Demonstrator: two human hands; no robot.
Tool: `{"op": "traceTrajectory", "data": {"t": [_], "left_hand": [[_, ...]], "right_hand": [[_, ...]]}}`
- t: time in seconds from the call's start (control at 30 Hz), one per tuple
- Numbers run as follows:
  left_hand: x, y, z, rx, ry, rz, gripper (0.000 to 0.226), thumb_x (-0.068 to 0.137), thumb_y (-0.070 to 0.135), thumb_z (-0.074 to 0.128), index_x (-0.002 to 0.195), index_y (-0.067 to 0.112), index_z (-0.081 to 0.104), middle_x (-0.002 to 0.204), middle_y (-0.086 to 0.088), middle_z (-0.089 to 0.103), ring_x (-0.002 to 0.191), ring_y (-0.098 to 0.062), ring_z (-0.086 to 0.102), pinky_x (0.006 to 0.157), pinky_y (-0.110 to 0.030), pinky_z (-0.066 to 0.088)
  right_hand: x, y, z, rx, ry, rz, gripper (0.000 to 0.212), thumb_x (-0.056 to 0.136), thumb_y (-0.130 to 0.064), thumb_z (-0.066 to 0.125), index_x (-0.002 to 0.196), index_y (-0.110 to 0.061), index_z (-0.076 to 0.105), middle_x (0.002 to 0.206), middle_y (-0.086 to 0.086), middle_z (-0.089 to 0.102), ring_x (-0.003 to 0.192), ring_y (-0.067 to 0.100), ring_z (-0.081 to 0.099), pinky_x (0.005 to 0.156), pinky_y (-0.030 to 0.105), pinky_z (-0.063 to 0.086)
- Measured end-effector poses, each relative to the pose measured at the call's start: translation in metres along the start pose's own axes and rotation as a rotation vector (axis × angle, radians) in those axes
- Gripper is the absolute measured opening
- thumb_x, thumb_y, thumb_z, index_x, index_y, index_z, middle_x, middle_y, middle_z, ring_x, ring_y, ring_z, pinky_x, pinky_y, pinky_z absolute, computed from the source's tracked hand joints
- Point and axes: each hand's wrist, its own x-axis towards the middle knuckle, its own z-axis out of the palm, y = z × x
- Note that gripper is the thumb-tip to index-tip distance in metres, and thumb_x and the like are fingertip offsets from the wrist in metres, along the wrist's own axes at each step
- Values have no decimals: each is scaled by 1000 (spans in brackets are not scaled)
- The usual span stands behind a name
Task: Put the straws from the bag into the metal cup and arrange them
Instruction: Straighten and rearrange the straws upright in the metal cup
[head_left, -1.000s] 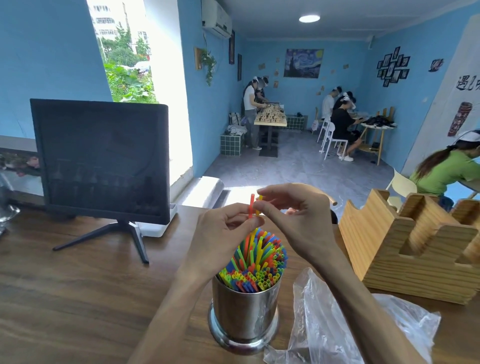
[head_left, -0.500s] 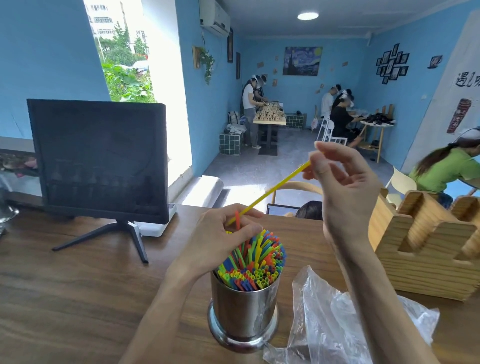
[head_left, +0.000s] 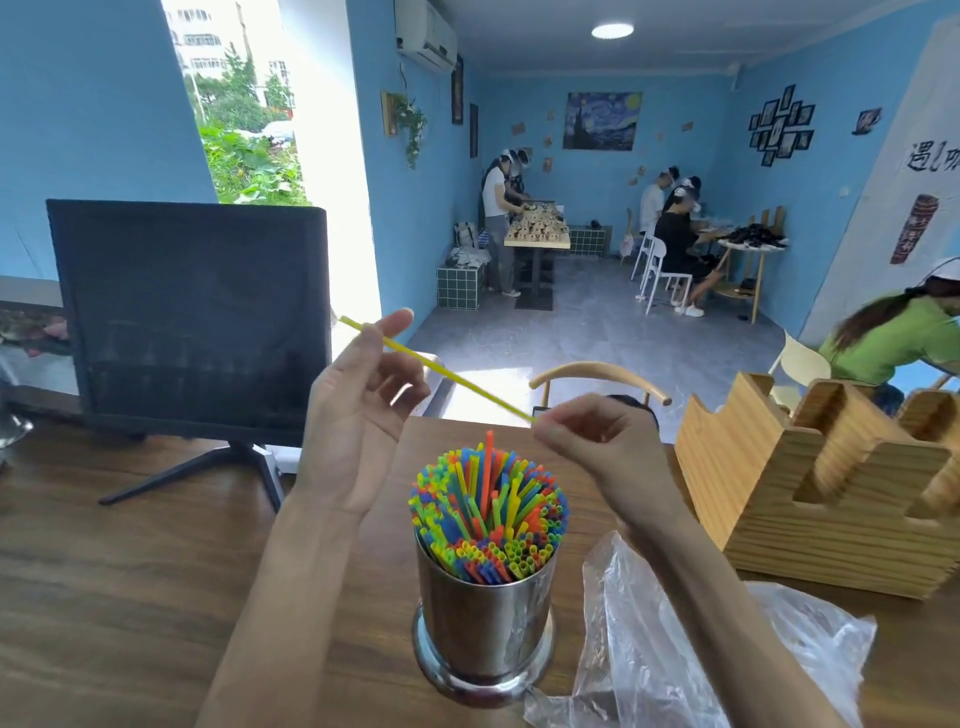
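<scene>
While pinched: one yellow straw (head_left: 441, 371), two hands (head_left: 358, 415).

Both hands raised, left hand (head_left: 358, 410) and right hand (head_left: 592, 441) each pinching with fingertips.
</scene>
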Motion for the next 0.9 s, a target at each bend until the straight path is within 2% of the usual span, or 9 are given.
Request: {"op": "traceTrajectory", "data": {"t": [0.1, 0.2, 0.3, 0.37, 0.47, 0.57, 0.7, 0.83, 0.9], "left_hand": [[2, -1, 1, 216, -8, 154, 23, 94, 35, 55, 95, 25, 75, 66, 9, 57, 60, -6, 52, 68, -21, 49], [1, -3, 3, 522, -31, 275, 21, 96, 33, 56, 88, 32, 75, 93, 14, 71, 82, -6, 63, 76, -24, 52], [-5, -6, 6, 574, -141, 179, 19, 97, 22, 57, 112, 23, 68, 89, 4, 76, 76, -14, 73, 72, -26, 57], [-11, -15, 3, 642, -195, 135, 31, 98, 21, 60, 123, 39, 59, 92, 4, 79, 73, -19, 76, 71, -29, 60], [-22, -34, -8, 869, -245, 134, 25, 95, 26, 69, 112, 44, 64, 94, 14, 78, 85, -7, 76, 83, -26, 58], [-25, -44, -22, 1078, -321, 188, 17, 93, 25, 73, 96, 41, 78, 101, 28, 73, 104, 6, 65, 88, -12, 47], [-21, -46, -37, 1085, -356, 185, 22, 89, 28, 67, 105, 38, 78, 108, 26, 73, 115, 2, 62, 95, -16, 48], [-18, -42, -36, 704, -197, 57, 26, 95, 23, 64, 120, 23, 70, 109, 5, 77, 108, -7, 69, 95, -20, 51], [-13, -43, -34, 607, -100, 31, 32, 94, 34, 56, 120, 21, 68, 108, 0, 77, 108, -11, 69, 95, -22, 51]], "right_hand": [[-2, 4, 2, -231, -212, 46, 7, 78, -18, 86, 83, -17, 81, 84, -1, 78, 88, 18, 72, 82, 35, 59], [-1, 4, 3, -383, -355, 38, 6, 82, -27, 84, 87, -24, 83, 90, -8, 77, 97, 12, 70, 92, 39, 55], [0, 2, 5, -346, -259, 46, 5, 91, -26, 76, 92, -28, 80, 91, -11, 77, 95, 14, 69, 91, 40, 55], [-2, 2, 5, -239, -165, -43, 11, 98, -25, 68, 105, -26, 76, 101, -9, 77, 101, 12, 70, 95, 39, 55], [-11, -2, 12, -61, -144, -188, 33, 94, -28, 71, 127, -33, 66, 119, -8, 72, 112, 17, 68, 96, 33, 55], [-19, 2, 20, -235, -159, -328, 29, 89, -21, 79, 117, -25, 76, 111, -11, 76, 105, 10, 70, 91, 26, 55], [-20, 21, 19, -473, -201, -384, 20, 90, -27, 75, 108, -23, 82, 115, -16, 75, 119, -2, 62, 102, 21, 48], [-14, 22, 15, -680, -464, -165, 31, 96, -57, 55, 100, -41, 81, 140, -31, 56, 144, -9, 28, 112, 15, 22], [-10, 22, 13, -597, -501, -115, 39, 100, -54, 48, 99, -36, 82, 146, -28, 53, 144, -10, 29, 113, 16, 24]]}}
